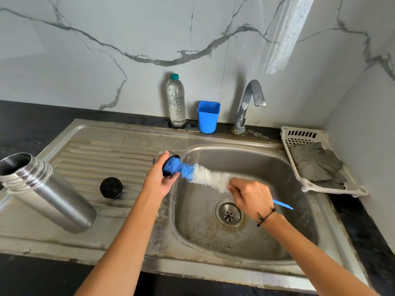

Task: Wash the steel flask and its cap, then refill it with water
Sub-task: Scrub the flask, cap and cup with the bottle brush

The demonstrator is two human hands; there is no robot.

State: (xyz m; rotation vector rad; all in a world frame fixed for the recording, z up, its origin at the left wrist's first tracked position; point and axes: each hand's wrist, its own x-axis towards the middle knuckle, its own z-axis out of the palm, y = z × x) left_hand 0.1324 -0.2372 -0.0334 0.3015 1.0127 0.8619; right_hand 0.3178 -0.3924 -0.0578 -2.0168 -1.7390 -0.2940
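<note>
The open steel flask (47,195) stands on the draining board at the left, its mouth uncovered. A black stopper (111,187) lies beside it on the ridges. My left hand (159,178) holds the steel cap (168,162) over the left rim of the sink basin, its opening turned to the right. My right hand (248,197) grips a blue and white bottle brush (205,175) near the base of its bristles. The blue bristle tip is pushed inside the cap. The blue handle end sticks out behind my right wrist.
The tap (250,103) stands behind the steel sink (299,212), with no water running. A plastic water bottle (176,101) and a blue cup (207,116) stand against the wall. A white tray (287,135) with grey cloths sits on the right.
</note>
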